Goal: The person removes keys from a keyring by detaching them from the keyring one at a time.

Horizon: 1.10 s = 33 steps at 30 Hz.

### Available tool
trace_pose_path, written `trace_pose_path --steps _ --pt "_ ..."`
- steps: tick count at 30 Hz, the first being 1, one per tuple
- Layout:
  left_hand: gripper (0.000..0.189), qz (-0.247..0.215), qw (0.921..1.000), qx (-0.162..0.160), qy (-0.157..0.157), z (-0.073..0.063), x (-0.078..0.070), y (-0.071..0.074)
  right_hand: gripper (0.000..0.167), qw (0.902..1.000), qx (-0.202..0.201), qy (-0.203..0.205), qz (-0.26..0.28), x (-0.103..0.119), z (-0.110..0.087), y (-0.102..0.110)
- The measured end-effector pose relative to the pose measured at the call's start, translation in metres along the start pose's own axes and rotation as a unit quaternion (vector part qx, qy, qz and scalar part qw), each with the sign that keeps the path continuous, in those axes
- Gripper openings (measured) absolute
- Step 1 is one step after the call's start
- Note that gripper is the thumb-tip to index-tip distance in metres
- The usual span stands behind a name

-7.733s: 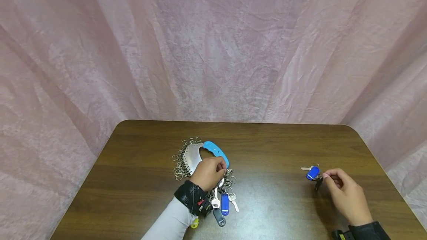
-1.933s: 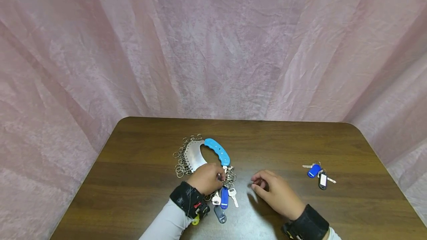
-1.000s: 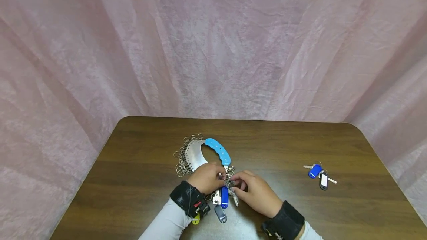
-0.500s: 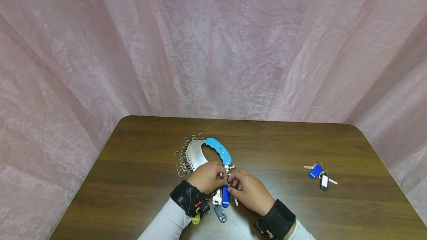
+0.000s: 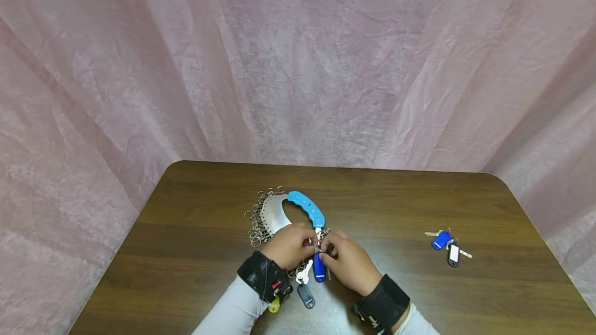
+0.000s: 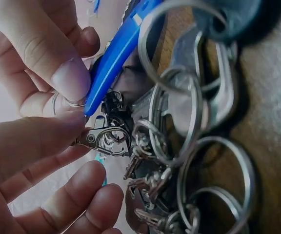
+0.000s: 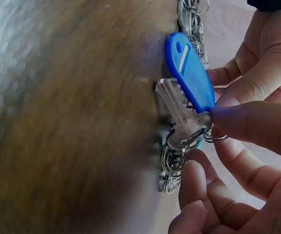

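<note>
A crescent-shaped metal key holder [image 5: 273, 213] with a light-blue handle [image 5: 307, 208] lies left of the table's middle, fringed with hooks and rings. At its lower end my left hand [image 5: 289, 245] pinches a small metal hook [image 6: 89, 138], seen in the left wrist view. My right hand [image 5: 352, 262], fingertips close to the left's, pinches a key ring [image 7: 215, 137] carrying a blue key tag [image 7: 191, 73] and a silver key [image 7: 179, 114]. Whether that ring is linked to the hook cannot be seen behind the fingers. Below hang another key [image 5: 304, 274] and a grey tag [image 5: 306, 296].
A yellow tag [image 5: 274, 305] shows beside the left wrist. Toward the right of the brown table [image 5: 372, 200] lie keys with a blue tag [image 5: 441, 240] and a black tag [image 5: 453, 256] with a white label. A pink curtain [image 5: 298, 66] hangs behind the table.
My right hand has let go of the keys at the right, come left to the holder and pinched the blue tag's ring. That tag has shifted slightly up and right. My left hand stays near the same spot.
</note>
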<state>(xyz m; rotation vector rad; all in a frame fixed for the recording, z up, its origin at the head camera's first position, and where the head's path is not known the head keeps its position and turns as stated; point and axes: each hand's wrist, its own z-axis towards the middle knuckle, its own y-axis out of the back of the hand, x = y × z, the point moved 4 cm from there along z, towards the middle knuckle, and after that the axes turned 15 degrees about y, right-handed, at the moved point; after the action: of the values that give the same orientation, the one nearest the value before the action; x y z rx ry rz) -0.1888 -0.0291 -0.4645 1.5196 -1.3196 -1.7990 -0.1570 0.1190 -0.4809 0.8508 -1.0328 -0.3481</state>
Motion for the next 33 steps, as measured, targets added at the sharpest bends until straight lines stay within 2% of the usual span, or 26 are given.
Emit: trace_pose_path --steps 9,18,23,33 --pt "0.011 -0.003 0.9999 -0.009 0.007 0.0018 0.0004 -0.0012 0.016 0.9984 -0.009 -0.005 0.056 -0.002 -0.0003 0.0013" --pt "0.01 -0.004 0.9999 -0.01 0.01 0.0019 -0.0016 -0.0006 0.017 0.995 -0.012 -0.033 0.093 -0.0043 -0.0011 -0.0021" --pt "0.007 -0.007 0.9999 -0.013 0.005 0.0022 -0.001 -0.0013 0.021 0.9946 -0.022 -0.028 0.097 -0.004 0.0 -0.0038" --pt "0.005 -0.008 0.9999 -0.013 -0.001 0.0019 -0.0017 -0.0024 0.023 0.9956 -0.028 -0.042 0.079 -0.0048 0.0019 -0.0043"
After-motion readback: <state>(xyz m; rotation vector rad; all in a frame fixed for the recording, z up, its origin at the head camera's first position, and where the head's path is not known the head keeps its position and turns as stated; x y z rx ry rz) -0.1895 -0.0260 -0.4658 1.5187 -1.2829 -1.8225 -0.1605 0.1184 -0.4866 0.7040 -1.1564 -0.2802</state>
